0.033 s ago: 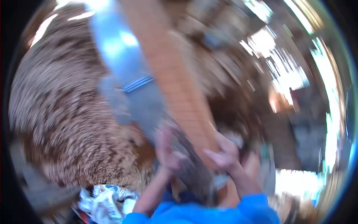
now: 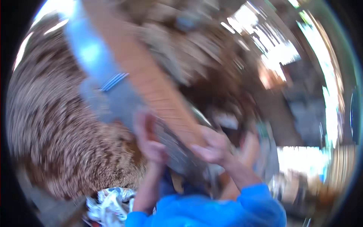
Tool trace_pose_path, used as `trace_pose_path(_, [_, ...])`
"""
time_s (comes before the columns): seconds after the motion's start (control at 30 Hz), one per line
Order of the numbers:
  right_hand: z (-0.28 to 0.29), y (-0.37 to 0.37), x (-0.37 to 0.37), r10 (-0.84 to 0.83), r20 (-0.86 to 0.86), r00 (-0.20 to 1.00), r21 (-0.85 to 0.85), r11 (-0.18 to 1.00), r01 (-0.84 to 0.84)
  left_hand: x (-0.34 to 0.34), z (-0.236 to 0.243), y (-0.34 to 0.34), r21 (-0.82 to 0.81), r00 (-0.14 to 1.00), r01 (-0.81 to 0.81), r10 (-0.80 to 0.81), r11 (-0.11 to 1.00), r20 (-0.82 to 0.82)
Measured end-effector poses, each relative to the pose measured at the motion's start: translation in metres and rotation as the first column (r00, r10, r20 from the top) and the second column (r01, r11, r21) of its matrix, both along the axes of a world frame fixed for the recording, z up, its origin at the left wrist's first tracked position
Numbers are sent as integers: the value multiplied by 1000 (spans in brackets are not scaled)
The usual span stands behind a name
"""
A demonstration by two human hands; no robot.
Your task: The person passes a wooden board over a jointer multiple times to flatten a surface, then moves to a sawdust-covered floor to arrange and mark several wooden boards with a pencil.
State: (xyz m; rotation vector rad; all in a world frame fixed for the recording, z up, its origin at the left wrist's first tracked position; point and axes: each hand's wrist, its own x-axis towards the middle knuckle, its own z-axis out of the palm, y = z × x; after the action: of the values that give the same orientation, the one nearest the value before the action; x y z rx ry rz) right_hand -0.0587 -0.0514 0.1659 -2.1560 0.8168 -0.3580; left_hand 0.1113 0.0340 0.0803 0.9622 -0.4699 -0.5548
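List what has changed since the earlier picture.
The view has swung: the wooden board, shiny metal strip, left hand and right hand all sit farther left in the picture; the bright opening at upper right shifted left and up. Nothing was visibly taken or released, though blur hides detail. The right hand stays at the board's near end.

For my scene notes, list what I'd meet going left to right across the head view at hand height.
Brown pile, left hand, plank, right hand, bright patch.
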Motion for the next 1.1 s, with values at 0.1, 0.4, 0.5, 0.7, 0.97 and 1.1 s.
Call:
trace_pose_path(0.1, [15,47,-91,-238,-172,956,600,744,293,-34,53,-14,25,980,162,-158,986,-123])
trace_pose_path(0.4, [-7,235,-348,-470,142,871,-113,867,486,-295,44,70,120,690,723,-705,680,-163])
trace_pose_path(0.5, [-16,259,-403,-535,59,843,77,844,530,-389,42,107,114,492,871,-853,479,-174])
trace_pose_path(0.7, [-67,285,-526,-742,149,654,263,667,697,-481,-24,108,321,250,898,-949,302,192])
trace_pose_path(0.97, [-217,309,-746,-930,-352,104,-104,149,983,-368,-16,-22,507,-381,-261,-570,821,728])
trace_pose_path(1.1, [-324,306,-812,-899,-430,-86,-321,63,945,-381,-32,-16,476,-498,-325,-575,818,649])
